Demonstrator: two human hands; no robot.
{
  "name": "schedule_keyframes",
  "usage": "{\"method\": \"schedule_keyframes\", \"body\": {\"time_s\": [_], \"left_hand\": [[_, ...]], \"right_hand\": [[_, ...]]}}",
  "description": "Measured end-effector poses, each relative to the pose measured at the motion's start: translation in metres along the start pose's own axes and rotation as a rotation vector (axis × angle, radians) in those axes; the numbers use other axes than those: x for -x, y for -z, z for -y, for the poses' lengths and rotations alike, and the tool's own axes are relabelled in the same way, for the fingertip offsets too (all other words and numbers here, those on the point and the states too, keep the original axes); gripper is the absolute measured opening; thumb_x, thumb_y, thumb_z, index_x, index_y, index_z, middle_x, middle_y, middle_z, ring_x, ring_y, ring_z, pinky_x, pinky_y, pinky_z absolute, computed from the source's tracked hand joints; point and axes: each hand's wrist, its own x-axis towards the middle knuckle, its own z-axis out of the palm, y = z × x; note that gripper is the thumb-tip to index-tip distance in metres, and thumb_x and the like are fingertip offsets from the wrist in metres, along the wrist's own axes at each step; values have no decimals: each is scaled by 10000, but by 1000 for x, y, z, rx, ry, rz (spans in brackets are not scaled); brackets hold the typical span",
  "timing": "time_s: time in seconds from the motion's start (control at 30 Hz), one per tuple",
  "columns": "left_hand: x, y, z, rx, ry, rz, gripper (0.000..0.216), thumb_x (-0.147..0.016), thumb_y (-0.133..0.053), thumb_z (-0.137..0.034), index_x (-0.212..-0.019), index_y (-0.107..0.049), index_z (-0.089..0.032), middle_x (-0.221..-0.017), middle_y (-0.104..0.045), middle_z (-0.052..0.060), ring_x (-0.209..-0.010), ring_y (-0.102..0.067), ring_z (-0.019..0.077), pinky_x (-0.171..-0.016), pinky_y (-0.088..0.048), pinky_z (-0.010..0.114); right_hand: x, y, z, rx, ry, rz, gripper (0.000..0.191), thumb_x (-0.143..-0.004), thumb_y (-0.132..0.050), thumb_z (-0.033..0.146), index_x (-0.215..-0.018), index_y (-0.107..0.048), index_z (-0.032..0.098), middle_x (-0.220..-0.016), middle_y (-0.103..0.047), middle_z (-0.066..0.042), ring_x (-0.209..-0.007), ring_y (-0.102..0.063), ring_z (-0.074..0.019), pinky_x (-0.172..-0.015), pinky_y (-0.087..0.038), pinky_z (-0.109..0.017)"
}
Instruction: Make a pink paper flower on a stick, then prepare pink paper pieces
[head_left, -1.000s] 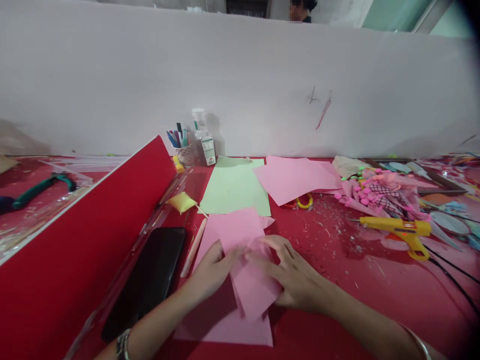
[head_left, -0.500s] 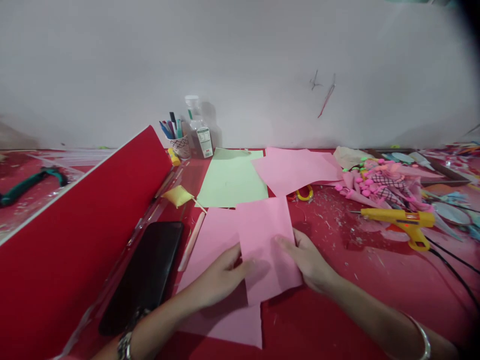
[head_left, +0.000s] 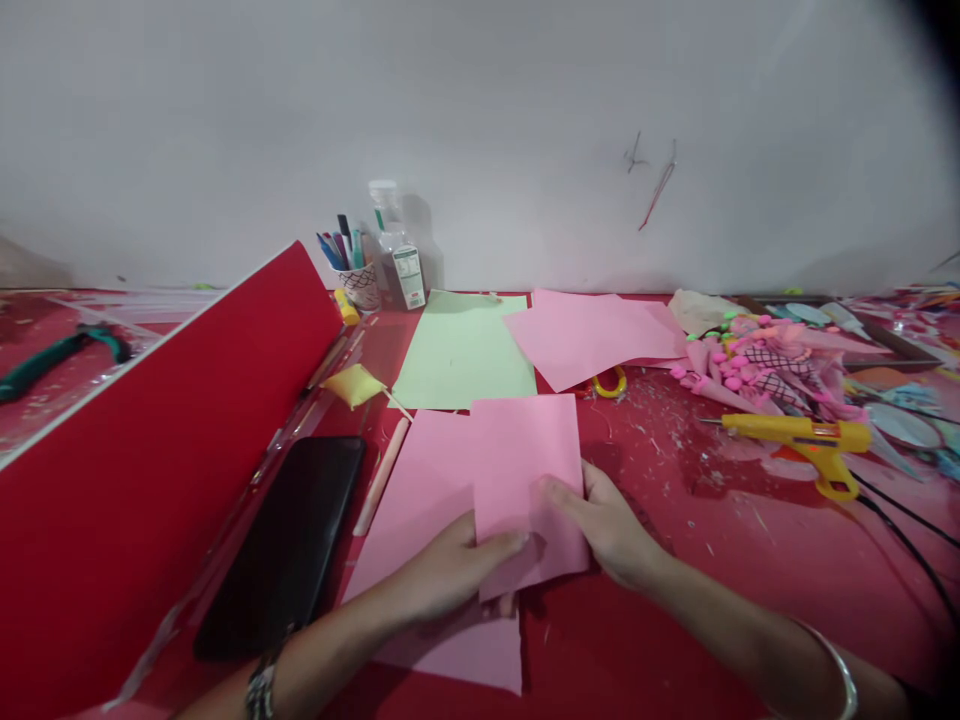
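Both my hands hold one small pink paper sheet (head_left: pixel 525 460) just above the red table (head_left: pixel 675 620). My left hand (head_left: pixel 450 575) pinches its lower left corner, thumb on top. At the sheet's right edge my right hand (head_left: pixel 607 525) grips it, fingers curled over the paper. Under it lies a larger pink sheet (head_left: pixel 427 520), flat on the table.
A black phone (head_left: pixel 289 540) and a thin stick (head_left: pixel 381 475) lie left of the papers beside a red board (head_left: pixel 150 450). Further back are a green sheet (head_left: pixel 461 350), another pink sheet (head_left: pixel 592 335), a pen cup (head_left: pixel 358 280), a bottle (head_left: pixel 397 255), yellow scissors (head_left: pixel 609 383). A yellow glue gun (head_left: pixel 806 440) and craft clutter sit right.
A second ago the pink sheet was crumpled under both hands; it now faces me flat and upright. Since half a second ago my hands slid down to its lower corners.
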Motion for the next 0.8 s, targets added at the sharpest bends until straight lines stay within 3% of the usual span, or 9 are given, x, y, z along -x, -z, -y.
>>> {"method": "schedule_keyframes", "body": {"time_s": [0.13, 0.37, 0.63, 0.8], "left_hand": [[2, 1, -6, -61, -61, -23, 218, -745, -526, -339, -743, -537, -121, -494, -477, -16, -445, -413, 72, -441, -292, 206], [6, 2, -12, 6, 63, 6, 374, -780, -451, -426, -889, -535, -78, -490, -523, 31, -389, -481, 110, -417, -348, 235], [9, -2, -13, 41, 68, 6, 268, -772, -491, -379, -740, -542, -117, -473, -493, -11, -411, -416, 70, -432, -289, 205], [7, 0, -8, -100, 37, 27, 397, -794, -407, -457, -648, -544, -114, -436, -498, -9, -366, -421, 72, -434, -323, 214]], "right_hand": [[-1, 2, 1, 1, 16, 42, 339, -710, -588, 347, -995, -541, 169, -926, -625, -70, -845, -580, -198, -705, -474, -314], [0, 3, 3, 42, 21, 108, 351, -704, -592, 351, -995, -535, 164, -952, -613, -81, -855, -572, -200, -726, -476, -338], [-1, 5, 2, 14, 2, 133, 385, -705, -591, 361, -1026, -518, 160, -974, -609, -87, -866, -574, -204, -751, -474, -359], [-1, 5, 1, 42, 20, 161, 369, -699, -596, 348, -1009, -532, 158, -977, -609, -84, -893, -567, -207, -765, -472, -357]]}}
